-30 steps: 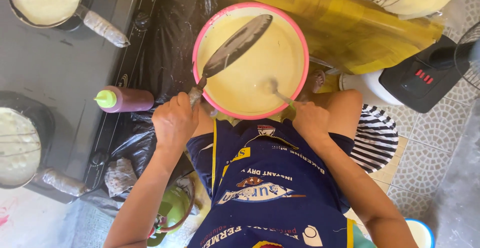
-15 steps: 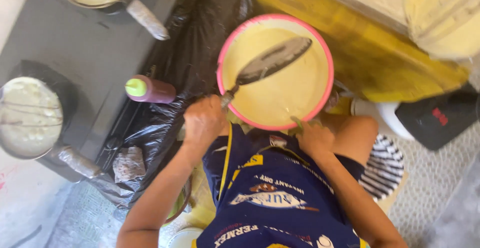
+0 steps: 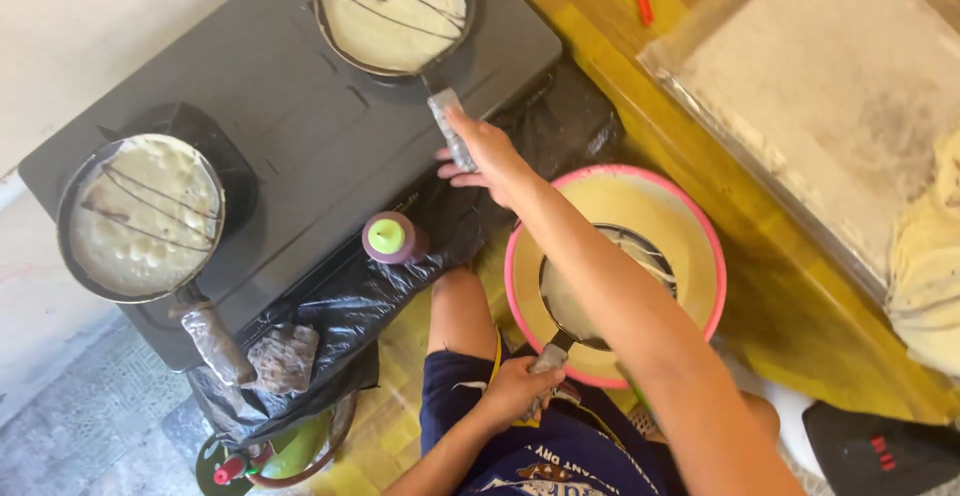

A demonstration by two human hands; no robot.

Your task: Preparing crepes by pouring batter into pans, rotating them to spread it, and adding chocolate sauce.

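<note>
Nearest, the left hand is closed around the wrapped handle of a small pan held over a pink-rimmed bowl of pale batter; the pan looks freshly coated, so the batter-taking step seems to be in hand on that side. Left of the bowl a squeeze bottle with a green cap stands on black plastic sheeting at the near edge of the grey stove. On the stove's near left burner sits a pan with a crepe streaked with dark lines. Farther off, the right hand reaches across, fingers curled on the wrapped handle of the far pan, whose crepe also carries dark streaks. Judging by this, the far pan is being taken up; the next move calls for a firm grip and a level lift off the burner.
</note>
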